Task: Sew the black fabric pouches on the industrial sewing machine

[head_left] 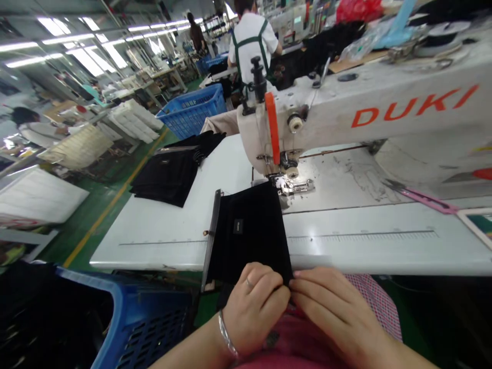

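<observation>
A black fabric pouch piece [251,230] lies flat on the white sewing table, a small dark label on it and a zipper [211,236] with a brass-coloured pull down its left edge. Its far right corner reaches the presser foot of the sewing machine [279,182]. My left hand [255,307], with a ring and a bangle, curls its fingers around the near edge, which overhangs the table. Pressed close beside it, my right hand [334,307] grips the same near corner with its fingertips; its thumb is hidden.
Stacked black pouch pieces [169,171] lie at the table's left. Pink-handled scissors [423,199] rest on the right. A blue crate [142,312] with dark fabric stands below left, another blue crate [196,107] behind the table. A person [251,41] works beyond the machine.
</observation>
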The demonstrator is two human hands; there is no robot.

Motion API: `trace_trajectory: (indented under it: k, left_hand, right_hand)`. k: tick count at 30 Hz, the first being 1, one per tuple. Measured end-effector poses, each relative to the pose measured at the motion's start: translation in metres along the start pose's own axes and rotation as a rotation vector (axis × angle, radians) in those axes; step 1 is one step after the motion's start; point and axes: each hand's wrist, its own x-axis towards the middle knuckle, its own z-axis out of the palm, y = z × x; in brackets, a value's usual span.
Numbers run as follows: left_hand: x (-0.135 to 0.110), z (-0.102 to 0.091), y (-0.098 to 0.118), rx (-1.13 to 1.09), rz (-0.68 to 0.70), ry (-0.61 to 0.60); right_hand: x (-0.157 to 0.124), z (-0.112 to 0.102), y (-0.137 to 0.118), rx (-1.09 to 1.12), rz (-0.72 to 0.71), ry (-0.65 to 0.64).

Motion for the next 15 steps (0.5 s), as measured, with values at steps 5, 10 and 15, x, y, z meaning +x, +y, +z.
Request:
trace_trajectory:
  k: [5, 10, 15]
  left_hand:
    - [0.005, 0.002, -0.009, 0.036, -0.003, -0.108]
    - [0.015, -0.004, -0.023, 0.006, 0.010, -0.137]
    - [0.023, -0.008, -0.038, -0.005, 0.033, -0.117]
  right_hand:
    - [0.013, -0.002, 0.007, -0.003, -0.053, -0.060]
    - [0.022, 0.003, 0.016, -0.012, -0.006, -0.039]
    - [0.029, 0.003, 0.026, -0.022, 0.020, -0.061]
